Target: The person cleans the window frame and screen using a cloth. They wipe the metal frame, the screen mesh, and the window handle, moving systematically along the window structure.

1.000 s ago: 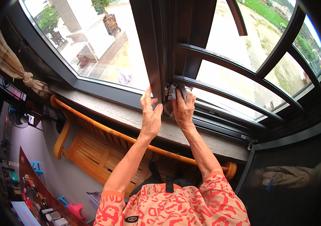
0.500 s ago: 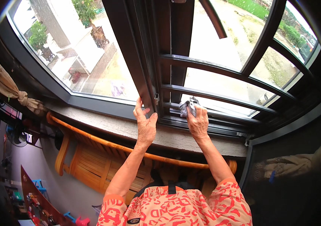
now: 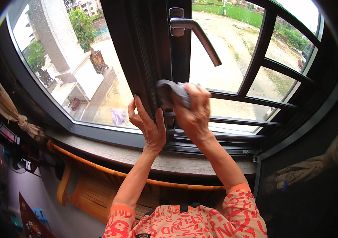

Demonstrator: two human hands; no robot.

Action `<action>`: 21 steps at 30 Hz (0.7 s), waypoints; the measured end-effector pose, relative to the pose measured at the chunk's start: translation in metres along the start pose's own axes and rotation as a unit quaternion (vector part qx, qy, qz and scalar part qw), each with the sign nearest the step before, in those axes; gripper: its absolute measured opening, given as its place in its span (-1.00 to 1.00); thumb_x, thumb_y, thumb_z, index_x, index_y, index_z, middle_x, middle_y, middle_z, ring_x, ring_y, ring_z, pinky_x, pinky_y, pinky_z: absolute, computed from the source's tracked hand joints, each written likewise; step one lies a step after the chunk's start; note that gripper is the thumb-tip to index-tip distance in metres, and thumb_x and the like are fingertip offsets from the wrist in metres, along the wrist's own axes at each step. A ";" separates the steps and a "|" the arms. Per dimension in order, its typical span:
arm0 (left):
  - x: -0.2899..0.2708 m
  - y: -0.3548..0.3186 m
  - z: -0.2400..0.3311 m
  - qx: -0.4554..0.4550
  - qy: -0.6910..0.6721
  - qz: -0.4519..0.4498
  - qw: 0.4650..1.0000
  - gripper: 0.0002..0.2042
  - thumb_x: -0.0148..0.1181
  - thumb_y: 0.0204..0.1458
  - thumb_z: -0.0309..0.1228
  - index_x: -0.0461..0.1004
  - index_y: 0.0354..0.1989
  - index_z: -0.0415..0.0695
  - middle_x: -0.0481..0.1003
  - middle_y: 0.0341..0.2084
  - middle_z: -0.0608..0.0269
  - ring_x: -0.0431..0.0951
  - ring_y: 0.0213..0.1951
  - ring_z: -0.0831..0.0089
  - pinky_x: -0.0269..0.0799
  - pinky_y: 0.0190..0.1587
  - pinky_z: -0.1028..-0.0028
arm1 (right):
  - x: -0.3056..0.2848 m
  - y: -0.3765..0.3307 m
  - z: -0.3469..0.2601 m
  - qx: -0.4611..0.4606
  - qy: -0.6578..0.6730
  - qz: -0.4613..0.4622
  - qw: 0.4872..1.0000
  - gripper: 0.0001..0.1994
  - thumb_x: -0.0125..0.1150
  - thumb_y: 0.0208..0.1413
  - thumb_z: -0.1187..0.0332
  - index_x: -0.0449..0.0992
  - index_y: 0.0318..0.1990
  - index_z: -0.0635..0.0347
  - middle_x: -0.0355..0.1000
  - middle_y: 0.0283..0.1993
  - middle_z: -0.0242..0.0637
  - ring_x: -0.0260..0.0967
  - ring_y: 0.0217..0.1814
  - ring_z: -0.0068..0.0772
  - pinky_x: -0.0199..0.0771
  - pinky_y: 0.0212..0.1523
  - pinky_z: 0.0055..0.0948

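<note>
My right hand [image 3: 194, 115] is closed on a crumpled grey cloth [image 3: 175, 92], which it presses against the dark window post [image 3: 145, 59] just below the handle. Part of the cloth is hidden behind my fingers. Lower on the same post rests my left hand [image 3: 149, 127], its fingers and thumb spread around the edge with nothing in them. Above the cloth, a metal window handle [image 3: 200, 33] juts out and slopes down to the right.
Dark bars [image 3: 232, 97] cross the opening on the right. Below the window runs a stone sill [image 3: 113, 150], with a wooden bench [image 3: 97, 194] under it. A tied curtain [image 3: 14, 109] hangs at far left. An open dark sash [image 3: 295, 186] stands at the right.
My right hand has moved up and left with the cloth, from the lower bars to the window post. My left hand stays on the post. The view has tilted up, showing the whole handle.
</note>
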State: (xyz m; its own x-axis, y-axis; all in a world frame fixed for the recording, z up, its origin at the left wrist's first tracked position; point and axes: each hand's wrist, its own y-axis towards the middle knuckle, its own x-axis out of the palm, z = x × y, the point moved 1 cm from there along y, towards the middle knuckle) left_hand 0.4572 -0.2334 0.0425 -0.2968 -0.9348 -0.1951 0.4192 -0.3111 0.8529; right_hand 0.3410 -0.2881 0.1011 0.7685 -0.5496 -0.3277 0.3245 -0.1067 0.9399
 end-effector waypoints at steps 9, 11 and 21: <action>0.022 0.003 -0.028 0.084 0.147 0.091 0.981 -0.42 0.04 0.11 -0.32 0.02 0.24 -0.34 0.12 0.10 -0.30 0.15 0.05 -0.06 0.01 0.05 0.10 | 0.004 0.018 0.019 -0.025 -0.055 -0.070 0.996 -0.87 0.24 -0.12 0.35 0.58 -0.35 0.02 0.34 -0.11 -0.27 0.32 -0.05 -0.11 0.20 -0.12 -0.08; 0.023 0.003 -0.031 0.100 0.152 0.105 0.978 -0.44 0.02 0.13 -0.31 0.04 0.24 -0.33 0.13 0.09 -0.30 0.17 0.03 -0.05 0.04 0.03 0.12 | -0.008 0.018 0.031 -0.001 -0.032 -0.070 0.997 -0.82 0.28 -0.13 0.34 0.59 -0.30 0.01 0.35 -0.14 -0.25 0.34 -0.10 -0.14 0.25 -0.18 -0.12; 0.024 0.003 -0.030 0.115 0.155 0.093 0.977 -0.44 -0.01 0.16 -0.32 0.01 0.23 -0.40 0.10 0.08 -0.34 0.17 0.05 -0.08 0.07 0.08 0.08 | -0.031 0.023 0.038 0.110 -0.075 -0.195 0.972 -0.45 0.40 -0.21 0.20 0.45 0.03 0.04 0.33 -0.09 -0.08 0.27 -0.10 -0.13 0.26 -0.22 -0.18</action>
State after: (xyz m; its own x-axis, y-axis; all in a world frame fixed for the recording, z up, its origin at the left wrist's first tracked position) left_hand 0.4772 -0.2617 0.0261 0.0555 -0.9894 -0.1339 0.2275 -0.1180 0.9666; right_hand 0.3037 -0.3054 0.1360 0.5163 -0.5452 -0.6605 0.4358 -0.4967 0.7506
